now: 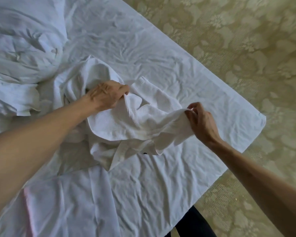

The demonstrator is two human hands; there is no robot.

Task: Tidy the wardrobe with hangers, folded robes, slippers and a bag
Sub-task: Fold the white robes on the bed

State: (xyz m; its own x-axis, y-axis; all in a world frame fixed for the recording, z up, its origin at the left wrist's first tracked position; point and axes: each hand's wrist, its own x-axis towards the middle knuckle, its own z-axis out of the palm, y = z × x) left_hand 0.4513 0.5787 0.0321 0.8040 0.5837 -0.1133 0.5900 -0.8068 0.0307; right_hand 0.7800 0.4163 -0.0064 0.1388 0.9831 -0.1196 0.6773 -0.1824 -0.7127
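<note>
The person works on the robe point(126, 120), which lies crumpled on the bed point(161, 177), near its corner and beside the heaped duvet point(20, 48). The step in hand seems to be the folding of the robe, and it is only starting. The left hand point(108, 95) grips a bunch of the cloth at the robe's far side; the right hand point(201, 122) pinches its near edge between thumb and fingers and lifts it. Next, the cloth probably must be spread flat on the bed. No container is in view.
</note>
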